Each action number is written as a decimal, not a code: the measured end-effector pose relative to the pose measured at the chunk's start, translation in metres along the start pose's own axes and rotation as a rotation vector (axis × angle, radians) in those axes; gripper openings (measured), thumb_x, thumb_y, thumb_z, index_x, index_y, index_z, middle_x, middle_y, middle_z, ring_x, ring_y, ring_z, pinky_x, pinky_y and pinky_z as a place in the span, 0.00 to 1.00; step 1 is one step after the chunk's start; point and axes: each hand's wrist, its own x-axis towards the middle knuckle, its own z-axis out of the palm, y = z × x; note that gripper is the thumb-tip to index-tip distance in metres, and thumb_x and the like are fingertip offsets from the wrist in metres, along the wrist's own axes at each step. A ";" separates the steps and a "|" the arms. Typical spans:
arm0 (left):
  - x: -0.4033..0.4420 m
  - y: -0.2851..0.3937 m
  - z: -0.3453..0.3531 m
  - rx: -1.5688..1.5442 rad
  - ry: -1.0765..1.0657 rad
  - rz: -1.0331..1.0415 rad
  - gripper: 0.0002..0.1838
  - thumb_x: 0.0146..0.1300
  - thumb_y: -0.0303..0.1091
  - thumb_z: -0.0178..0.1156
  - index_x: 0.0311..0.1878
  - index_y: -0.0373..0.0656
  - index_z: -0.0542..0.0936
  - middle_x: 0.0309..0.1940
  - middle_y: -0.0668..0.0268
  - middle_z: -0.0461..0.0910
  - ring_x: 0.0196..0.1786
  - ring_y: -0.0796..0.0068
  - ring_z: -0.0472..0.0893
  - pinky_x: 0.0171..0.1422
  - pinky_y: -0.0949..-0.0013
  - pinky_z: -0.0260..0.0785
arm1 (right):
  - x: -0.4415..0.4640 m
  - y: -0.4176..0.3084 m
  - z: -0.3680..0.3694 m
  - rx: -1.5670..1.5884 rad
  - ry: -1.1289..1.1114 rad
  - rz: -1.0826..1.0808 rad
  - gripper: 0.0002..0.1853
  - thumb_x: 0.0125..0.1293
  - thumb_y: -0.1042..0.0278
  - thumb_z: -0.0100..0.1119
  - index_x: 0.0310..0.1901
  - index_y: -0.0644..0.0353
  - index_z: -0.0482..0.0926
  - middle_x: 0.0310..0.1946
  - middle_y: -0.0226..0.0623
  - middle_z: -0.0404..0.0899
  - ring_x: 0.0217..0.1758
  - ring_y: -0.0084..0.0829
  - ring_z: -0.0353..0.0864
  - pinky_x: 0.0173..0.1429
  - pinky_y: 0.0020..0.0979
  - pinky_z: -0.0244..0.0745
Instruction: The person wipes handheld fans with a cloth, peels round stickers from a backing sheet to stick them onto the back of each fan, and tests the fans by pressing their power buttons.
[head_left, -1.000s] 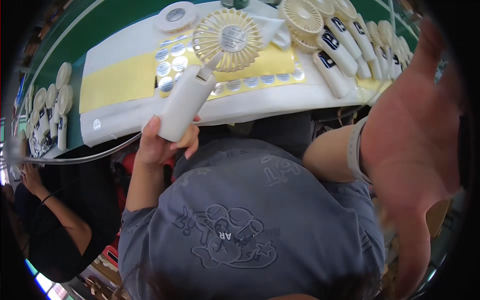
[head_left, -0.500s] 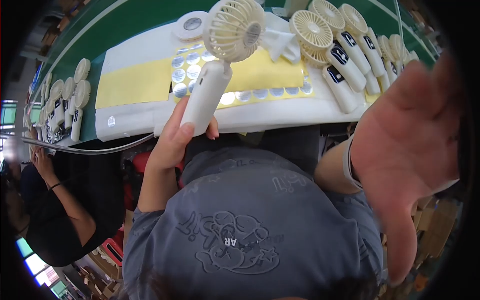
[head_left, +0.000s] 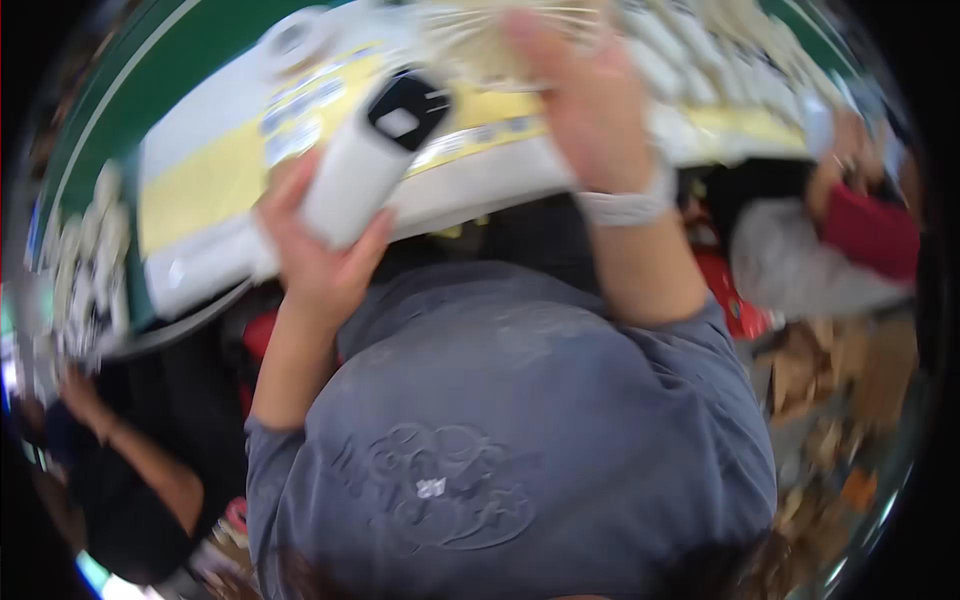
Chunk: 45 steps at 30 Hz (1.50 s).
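My left hand (head_left: 325, 240) is wrapped round the white handle of a small fan (head_left: 350, 185), whose glossy black end panel faces up. A blurred cream fan head (head_left: 480, 45) shows beyond the handle; motion blur hides how the two meet. My right hand (head_left: 595, 115), with a pale band at the wrist, overlaps the fan head's right side. Its fingers are smeared, so their grip is unclear. Beneath lies a yellow sheet of round silver labels (head_left: 300, 110).
A tape roll (head_left: 297, 40) lies at the back. More fans stand at the left (head_left: 95, 260) and back right (head_left: 690, 60). One person's arm (head_left: 150, 465) is at the left; another person's red sleeve (head_left: 870, 235) is at the right. Cardboard (head_left: 800, 370) lies lower right.
My right hand has swung left from the right edge to the fan head. The fan has turned in my left hand, bringing its black panel into view. The whole view has shifted and blurred.
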 end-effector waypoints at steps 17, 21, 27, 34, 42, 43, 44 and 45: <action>0.046 0.070 -0.096 -0.804 0.595 0.733 0.41 0.58 0.73 0.43 0.55 0.43 0.73 0.54 0.51 0.72 0.58 0.54 0.69 0.59 0.56 0.60 | -0.002 -0.167 -0.224 -0.537 0.690 -0.452 0.14 0.63 0.65 0.64 0.45 0.65 0.75 0.35 0.34 0.79 0.33 0.23 0.77 0.37 0.23 0.71; 0.043 0.073 -0.099 -0.789 0.661 0.759 0.38 0.59 0.70 0.45 0.54 0.44 0.73 0.53 0.53 0.72 0.58 0.56 0.69 0.58 0.57 0.60 | 0.039 -0.164 -0.290 -1.027 0.766 -0.109 0.31 0.61 0.59 0.67 0.62 0.65 0.70 0.39 0.37 0.81 0.36 0.22 0.79 0.39 0.23 0.73; 0.048 0.077 -0.104 -0.766 0.711 0.768 0.34 0.60 0.66 0.47 0.53 0.45 0.74 0.52 0.56 0.72 0.58 0.59 0.68 0.56 0.59 0.60 | 0.101 -0.126 -0.352 -1.666 0.431 0.025 0.26 0.66 0.55 0.59 0.60 0.63 0.72 0.47 0.46 0.81 0.49 0.34 0.81 0.53 0.31 0.73; 0.044 0.073 -0.121 -0.759 0.754 0.786 0.29 0.61 0.62 0.50 0.51 0.47 0.74 0.51 0.60 0.73 0.58 0.63 0.68 0.54 0.61 0.60 | 0.097 -0.101 -0.347 -2.002 0.384 -0.171 0.20 0.63 0.55 0.55 0.50 0.63 0.76 0.41 0.55 0.80 0.48 0.53 0.78 0.54 0.45 0.72; 0.028 0.073 -0.144 -0.637 0.777 0.829 0.23 0.63 0.57 0.54 0.50 0.48 0.75 0.49 0.64 0.74 0.58 0.67 0.67 0.52 0.63 0.60 | 0.094 -0.116 -0.353 -1.885 0.418 -0.182 0.15 0.67 0.64 0.53 0.50 0.64 0.79 0.46 0.50 0.80 0.51 0.45 0.79 0.57 0.38 0.71; 0.022 0.071 -0.151 -0.605 0.782 0.829 0.22 0.63 0.56 0.54 0.50 0.49 0.75 0.49 0.64 0.74 0.58 0.67 0.67 0.51 0.64 0.60 | 0.089 -0.118 -0.334 -1.777 0.455 -0.150 0.15 0.67 0.65 0.53 0.51 0.64 0.78 0.48 0.48 0.80 0.53 0.42 0.79 0.58 0.36 0.71; 0.015 0.068 -0.156 -0.562 0.788 0.825 0.21 0.63 0.55 0.55 0.49 0.49 0.75 0.49 0.65 0.74 0.58 0.68 0.67 0.51 0.64 0.60 | 0.084 -0.118 -0.321 -1.668 0.485 -0.109 0.16 0.68 0.66 0.54 0.53 0.64 0.77 0.50 0.46 0.80 0.54 0.39 0.79 0.59 0.34 0.71; 0.026 0.065 -0.155 -0.525 0.760 0.844 0.21 0.64 0.55 0.55 0.49 0.49 0.75 0.49 0.65 0.74 0.58 0.68 0.67 0.51 0.64 0.60 | 0.080 -0.118 -0.318 -1.640 0.479 -0.075 0.17 0.68 0.66 0.54 0.54 0.65 0.77 0.51 0.45 0.80 0.55 0.38 0.78 0.60 0.33 0.70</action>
